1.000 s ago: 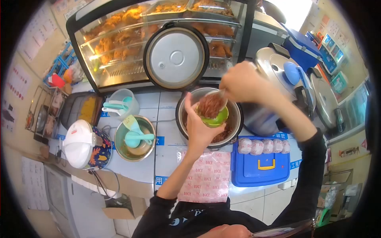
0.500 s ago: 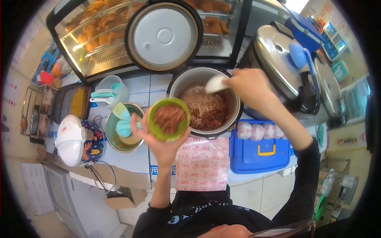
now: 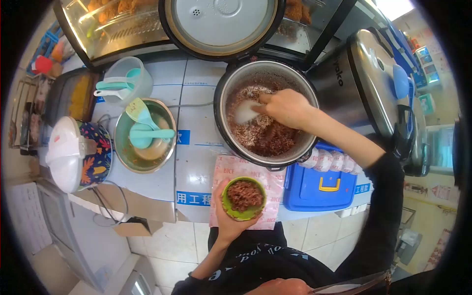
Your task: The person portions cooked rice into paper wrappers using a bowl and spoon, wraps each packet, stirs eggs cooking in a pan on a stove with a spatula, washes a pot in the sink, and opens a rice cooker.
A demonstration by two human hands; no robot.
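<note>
Your right hand (image 3: 287, 108) grips a white scoop (image 3: 246, 112), lowered into the cooker pot (image 3: 295, 81) at the centre of the frame, where the scoop looks blurred against the dark reddish grain (image 3: 278, 140). Your left hand (image 3: 230, 225) is curled around a green bowl (image 3: 241, 215) at lower centre, holding a portion of the same grain over the pink printed sheet (image 3: 223, 169).

Behind the pot, at the top, the raised lid (image 3: 216, 29) stands in front of the display case (image 3: 123, 34). On the right, the large steel cooker (image 3: 339, 103) closes in on your forearm, with the blue box (image 3: 307, 189) and its row of wrapped rolls (image 3: 327, 161) just below that arm. Left of centre sit a steel bowl (image 3: 123, 142) with turquoise utensils (image 3: 142, 139) in it, a clear tub (image 3: 142, 88) and a floral appliance (image 3: 101, 162).

The table's (image 3: 196, 162) front edge runs across the lower middle, and your green bowl overlaps it in view. Your widest stretch of bare tabletop lies between the steel bowl and the pot, crossed by a grey cable (image 3: 194, 104) higher up.
</note>
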